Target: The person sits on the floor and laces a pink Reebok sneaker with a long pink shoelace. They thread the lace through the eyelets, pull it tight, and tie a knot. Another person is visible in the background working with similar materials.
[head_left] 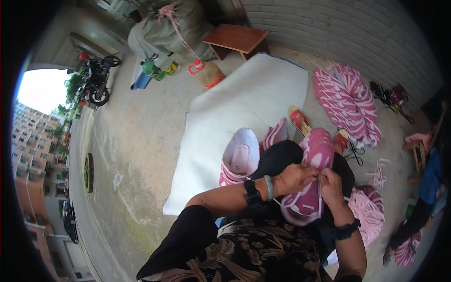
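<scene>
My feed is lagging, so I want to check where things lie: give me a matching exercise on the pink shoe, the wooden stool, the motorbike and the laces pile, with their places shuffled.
Things:
1. pink shoe
2. wooden stool
3. motorbike
4. laces pile

Places:
A. far left, at the open doorway
B. held in left hand and right hand
C. on the floor at right, near the brick wall
D. top centre, against the wall

Pairs: 1-B, 2-D, 3-A, 4-C
</scene>
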A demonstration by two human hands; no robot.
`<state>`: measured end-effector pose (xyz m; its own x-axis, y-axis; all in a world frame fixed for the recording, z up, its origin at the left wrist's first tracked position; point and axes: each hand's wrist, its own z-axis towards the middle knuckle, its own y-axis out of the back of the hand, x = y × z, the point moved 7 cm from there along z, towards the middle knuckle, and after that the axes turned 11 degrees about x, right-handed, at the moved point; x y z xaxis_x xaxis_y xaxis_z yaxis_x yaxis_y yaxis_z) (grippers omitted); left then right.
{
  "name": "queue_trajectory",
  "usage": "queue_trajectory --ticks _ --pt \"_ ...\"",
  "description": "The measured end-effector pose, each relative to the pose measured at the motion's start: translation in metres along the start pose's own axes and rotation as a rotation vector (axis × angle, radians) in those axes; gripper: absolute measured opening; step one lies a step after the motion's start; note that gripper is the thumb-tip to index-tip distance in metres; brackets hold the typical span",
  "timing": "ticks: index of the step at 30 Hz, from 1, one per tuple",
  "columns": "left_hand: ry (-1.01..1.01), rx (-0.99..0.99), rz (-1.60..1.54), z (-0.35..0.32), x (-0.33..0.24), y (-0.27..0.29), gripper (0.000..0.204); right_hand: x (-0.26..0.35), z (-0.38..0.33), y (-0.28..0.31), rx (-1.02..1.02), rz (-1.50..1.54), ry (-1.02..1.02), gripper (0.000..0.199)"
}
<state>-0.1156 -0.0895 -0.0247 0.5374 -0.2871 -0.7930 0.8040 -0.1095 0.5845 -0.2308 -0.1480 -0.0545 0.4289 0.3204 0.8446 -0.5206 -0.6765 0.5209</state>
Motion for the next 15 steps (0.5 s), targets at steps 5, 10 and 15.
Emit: queue_trajectory --ticks 5,10,15 --pt "0.084 0.057 0.234 0.017 -0.003 -0.013 0.013 -0.006 0.0 0.004 0.047 0.107 -0.06 0.01" --pt "0.191 -0.192 0.085 -0.007 0.023 0.015 0.011 -0.015 -0.005 0.003 0.213 0.409 -0.304 0.004" --pt "0.629 -0.422 0.395 -0.086 0.085 0.147 0.009 -0.01 -0.014 0.017 0.171 0.342 -0.118 0.022"
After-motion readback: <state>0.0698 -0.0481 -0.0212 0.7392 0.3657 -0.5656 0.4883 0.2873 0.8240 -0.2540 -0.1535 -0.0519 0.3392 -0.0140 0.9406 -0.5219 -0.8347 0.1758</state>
